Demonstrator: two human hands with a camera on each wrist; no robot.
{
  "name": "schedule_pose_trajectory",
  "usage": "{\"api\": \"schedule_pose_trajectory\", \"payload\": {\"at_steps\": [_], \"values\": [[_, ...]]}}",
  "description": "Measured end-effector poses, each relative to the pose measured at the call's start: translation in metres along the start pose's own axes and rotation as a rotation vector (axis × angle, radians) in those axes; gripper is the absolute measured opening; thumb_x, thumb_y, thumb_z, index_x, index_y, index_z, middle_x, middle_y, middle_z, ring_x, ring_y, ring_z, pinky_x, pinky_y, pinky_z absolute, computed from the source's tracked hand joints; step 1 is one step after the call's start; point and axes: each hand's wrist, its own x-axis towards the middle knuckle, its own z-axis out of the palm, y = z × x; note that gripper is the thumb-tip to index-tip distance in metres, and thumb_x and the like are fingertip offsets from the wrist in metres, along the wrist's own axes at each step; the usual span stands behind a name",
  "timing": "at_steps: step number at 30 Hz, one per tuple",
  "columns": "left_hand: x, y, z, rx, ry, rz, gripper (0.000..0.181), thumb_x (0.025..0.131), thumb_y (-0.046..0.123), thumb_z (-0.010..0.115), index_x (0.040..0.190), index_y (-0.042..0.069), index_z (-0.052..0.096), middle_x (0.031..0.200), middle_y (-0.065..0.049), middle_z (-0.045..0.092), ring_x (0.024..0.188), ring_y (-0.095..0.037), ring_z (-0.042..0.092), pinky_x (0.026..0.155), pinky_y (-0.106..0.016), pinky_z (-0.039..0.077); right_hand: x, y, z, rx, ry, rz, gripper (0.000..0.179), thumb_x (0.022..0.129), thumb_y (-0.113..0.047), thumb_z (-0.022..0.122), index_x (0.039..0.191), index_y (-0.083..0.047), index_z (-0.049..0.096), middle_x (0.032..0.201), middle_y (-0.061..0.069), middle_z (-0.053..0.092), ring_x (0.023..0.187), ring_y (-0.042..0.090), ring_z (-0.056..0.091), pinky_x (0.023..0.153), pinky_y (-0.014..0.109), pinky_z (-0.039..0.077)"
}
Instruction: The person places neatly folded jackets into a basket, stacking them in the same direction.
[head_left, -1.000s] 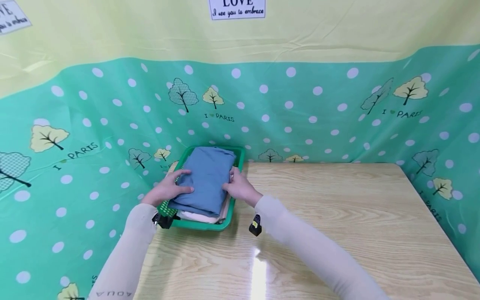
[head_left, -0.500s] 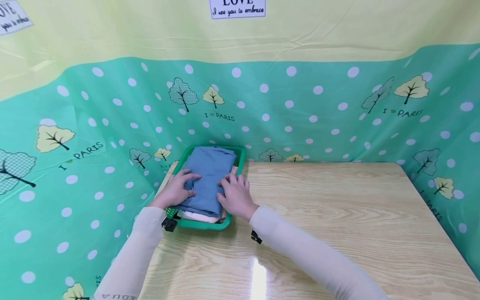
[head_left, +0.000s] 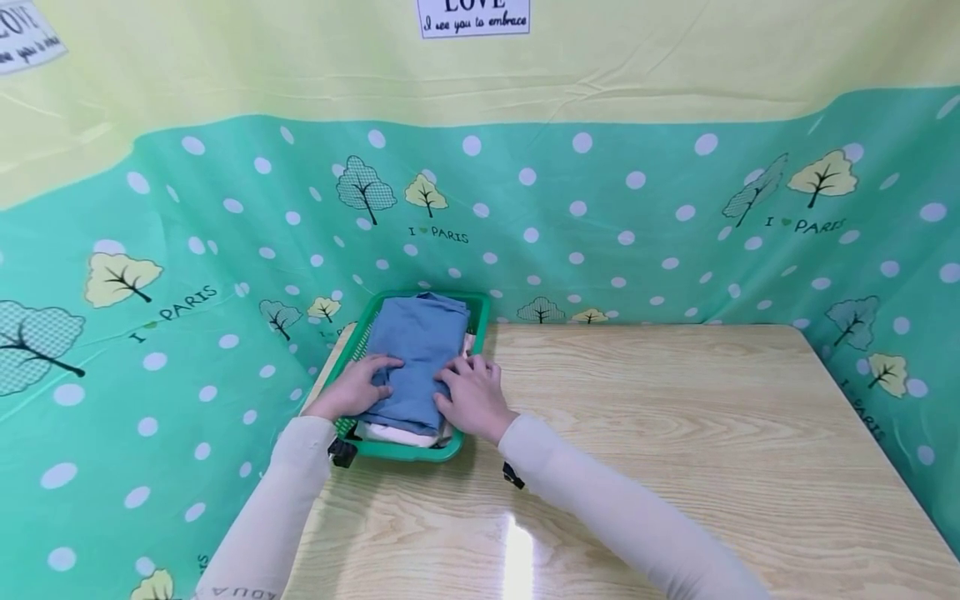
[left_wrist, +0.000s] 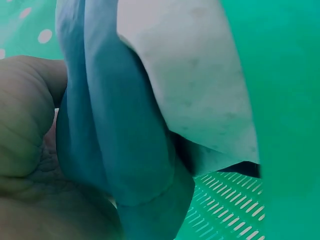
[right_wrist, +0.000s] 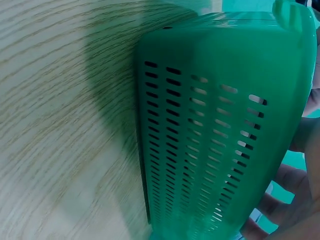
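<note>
A folded blue garment (head_left: 418, 342) lies on top of folded light clothes (head_left: 397, 433) inside a green plastic basket (head_left: 408, 452). My left hand (head_left: 351, 387) rests on the garment's left side, thumb and fingers spread on the cloth. Along the right side, my right hand (head_left: 474, 396) touches the garment with its fingertips. Close up in the left wrist view, folded edges of the blue garment (left_wrist: 115, 110) hang beside the hand, next to a pale cloth (left_wrist: 195, 75). From the right wrist camera, the slotted basket wall (right_wrist: 200, 125) fills the middle, with fingers (right_wrist: 275, 207) at its rim.
The basket stands at the left end of a wooden table (head_left: 637, 433), near the back. A green and yellow curtain (head_left: 577, 192) with trees and dots hangs behind and at both sides.
Both hands have shifted over the garment: the left slightly rightward, the right from gripping its right edge to lying on top. The garment's left edge now sits farther inside the basket.
</note>
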Motion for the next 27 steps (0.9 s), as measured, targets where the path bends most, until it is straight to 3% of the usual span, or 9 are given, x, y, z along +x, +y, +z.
{"api": "schedule_pose_trajectory", "payload": {"at_steps": [5, 15, 20, 27], "values": [[0.002, 0.001, 0.002, 0.001, -0.007, -0.015, 0.047, 0.099, 0.008, 0.063, 0.145, 0.006, 0.056, 0.156, -0.032, 0.039, 0.145, -0.056, 0.031, 0.117, -0.069, 0.029, -0.001, 0.005, 0.0, 0.028, 0.012, -0.009, 0.032, 0.103, -0.037, 0.057, 0.13, -0.024, 0.068, 0.135, 0.0, 0.061, 0.129, 0.027, 0.045, 0.108, 0.054, 0.031], [0.0, 0.002, 0.004, 0.004, 0.002, -0.03, 0.047, 0.101, 0.007, 0.059, 0.147, 0.008, 0.054, 0.157, -0.029, 0.04, 0.147, -0.054, 0.03, 0.117, -0.068, 0.029, -0.018, 0.023, -0.002, 0.21, 0.05, -0.086, 0.029, 0.099, -0.023, 0.064, 0.127, -0.018, 0.07, 0.137, 0.003, 0.062, 0.13, 0.027, 0.047, 0.107, 0.052, 0.037], [-0.005, 0.017, 0.003, 0.058, 0.024, -0.054, 0.046, 0.102, 0.005, 0.054, 0.147, 0.007, 0.053, 0.155, -0.028, 0.044, 0.144, -0.057, 0.032, 0.112, -0.073, 0.031, -0.033, 0.041, -0.005, 0.355, 0.07, -0.096, 0.023, 0.099, -0.019, 0.063, 0.12, -0.016, 0.072, 0.132, 0.001, 0.064, 0.125, 0.026, 0.05, 0.109, 0.054, 0.038], [-0.016, 0.043, 0.005, 0.195, 0.106, -0.068, 0.045, 0.101, 0.009, 0.055, 0.146, 0.009, 0.055, 0.152, -0.027, 0.047, 0.139, -0.059, 0.035, 0.107, -0.077, 0.029, -0.055, 0.078, -0.01, 0.489, 0.121, -0.033, 0.023, 0.097, -0.01, 0.062, 0.118, -0.012, 0.071, 0.121, 0.002, 0.069, 0.119, 0.024, 0.057, 0.107, 0.048, 0.047]]}}
